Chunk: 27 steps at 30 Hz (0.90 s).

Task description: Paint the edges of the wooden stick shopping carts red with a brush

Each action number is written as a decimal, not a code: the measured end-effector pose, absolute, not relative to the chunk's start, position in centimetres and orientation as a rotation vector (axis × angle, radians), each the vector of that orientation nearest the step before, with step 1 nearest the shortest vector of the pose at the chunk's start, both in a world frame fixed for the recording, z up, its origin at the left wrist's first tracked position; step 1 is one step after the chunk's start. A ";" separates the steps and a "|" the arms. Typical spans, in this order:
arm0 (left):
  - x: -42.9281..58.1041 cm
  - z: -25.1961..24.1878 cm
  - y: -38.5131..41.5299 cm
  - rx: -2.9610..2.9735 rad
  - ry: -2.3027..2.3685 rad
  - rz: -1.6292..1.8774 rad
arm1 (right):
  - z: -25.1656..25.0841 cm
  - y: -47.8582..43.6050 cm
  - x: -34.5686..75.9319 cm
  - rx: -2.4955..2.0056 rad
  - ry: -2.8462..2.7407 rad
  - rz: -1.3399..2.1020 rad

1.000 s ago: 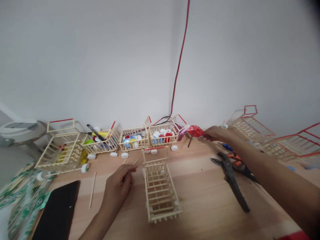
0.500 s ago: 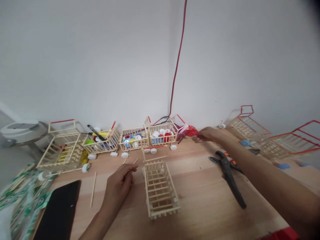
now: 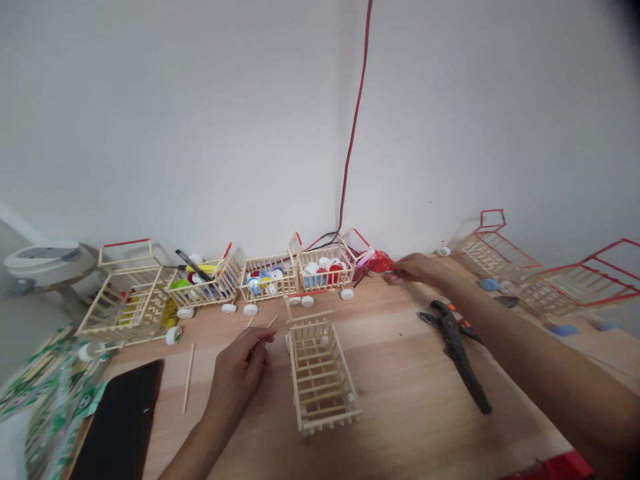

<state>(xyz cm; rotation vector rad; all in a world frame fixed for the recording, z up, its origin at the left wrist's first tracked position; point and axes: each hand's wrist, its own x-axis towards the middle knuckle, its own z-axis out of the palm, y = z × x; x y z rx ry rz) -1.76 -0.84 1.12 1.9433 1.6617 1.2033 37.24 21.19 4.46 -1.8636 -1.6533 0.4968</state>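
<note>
My right hand [image 3: 413, 268] reaches to the back of the table, its fingers closed on the edge of a red packet [image 3: 381, 262]. Curled fingers of my left hand [image 3: 243, 357] rest on the wood left of a small stick cart [image 3: 323, 377]; whether anything is inside them is hidden. That cart stands in the middle with white wheels and a red-topped handle. A loose stick [image 3: 189, 378] lies left of my left hand. Black-handled pliers [image 3: 461, 357] lie beneath my right forearm.
Stick carts, two holding bottle caps [image 3: 327, 270], line the wall; a larger cart [image 3: 127, 307] is at left. Red-trimmed carts [image 3: 590, 283] stand at right. A black phone [image 3: 120, 423] and wrapped sticks [image 3: 45, 393] lie at left. A cable [image 3: 353, 133] hangs down the wall.
</note>
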 end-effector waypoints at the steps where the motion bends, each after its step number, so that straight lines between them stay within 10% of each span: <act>1: -1.8 1.2 -0.9 1.944 1.661 1.201 | 5.1 21.0 37.4 -1.918 -1.693 0.522; 27: -1.7 1.1 -1.1 1.965 1.671 1.212 | 3.7 12.0 28.9 -1.625 -1.834 0.089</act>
